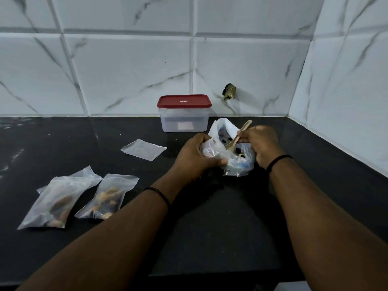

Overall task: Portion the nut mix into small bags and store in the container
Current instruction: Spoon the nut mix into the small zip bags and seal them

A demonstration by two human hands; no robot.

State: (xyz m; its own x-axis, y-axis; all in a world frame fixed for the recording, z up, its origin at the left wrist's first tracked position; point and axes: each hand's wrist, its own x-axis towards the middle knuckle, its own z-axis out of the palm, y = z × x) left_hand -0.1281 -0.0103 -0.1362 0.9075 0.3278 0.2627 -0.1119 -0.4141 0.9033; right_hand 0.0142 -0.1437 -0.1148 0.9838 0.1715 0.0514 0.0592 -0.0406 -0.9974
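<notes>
worktop [210, 217]: black, glossy, carrying everything here; both forearms reaching across it from the near edge.
filled bags [56, 198]: two small clear bags lying flat at near left, side by side, nuts showing through; the second one [107, 196] sitting just right of the first.
left hand [196, 156]: fingers curling round a small clear bag [207, 149], gripping it and holding it against the big bag; dark band sitting on the wrist.
right hand [261, 143]: fingers pinching the handle of a wooden spoon [237, 138], bowl end dipping into the big bag; dark band on this wrist too.
nut mix bag [235, 156]: larger crumpled clear bag resting on the worktop between the two hands, mouth gaping open, dark pieces showing inside.
empty bag [143, 149]: flat clear bag lying alone, left of the hands, apart from them.
container [184, 113]: translucent box sitting at the back against the tiled wall [126, 70], red lid [184, 101] on, just behind the nut mix bag.
</notes>
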